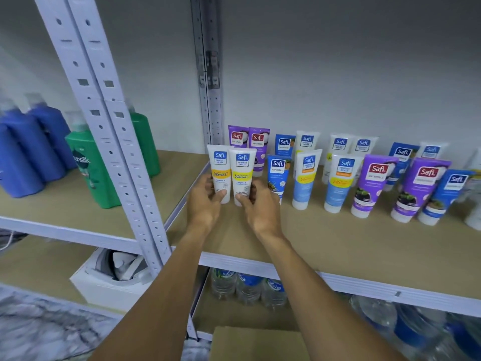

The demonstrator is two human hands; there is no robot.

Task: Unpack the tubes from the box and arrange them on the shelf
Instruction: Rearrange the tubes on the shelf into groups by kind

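Two white tubes with yellow bands stand upright side by side at the left end of the wooden shelf point(325, 246). My left hand point(205, 201) grips the left white tube point(220, 170) near its cap. My right hand point(256, 204) grips the right white tube point(242, 173) the same way. Behind them stand two purple tubes point(248, 138). To the right, several more tubes in blue point(278, 173), white-and-blue point(307, 175) and purple point(372, 183) stand in rows. A corner of the cardboard box point(257, 343) shows at the bottom, below my arms.
White metal shelf uprights point(112, 142) rise at the left of my hands. Blue bottles point(28, 152) and green bottles point(91, 168) fill the neighbouring shelf. Water bottles point(247, 287) sit on the shelf below, and a white foam block point(109, 282) lies lower left.
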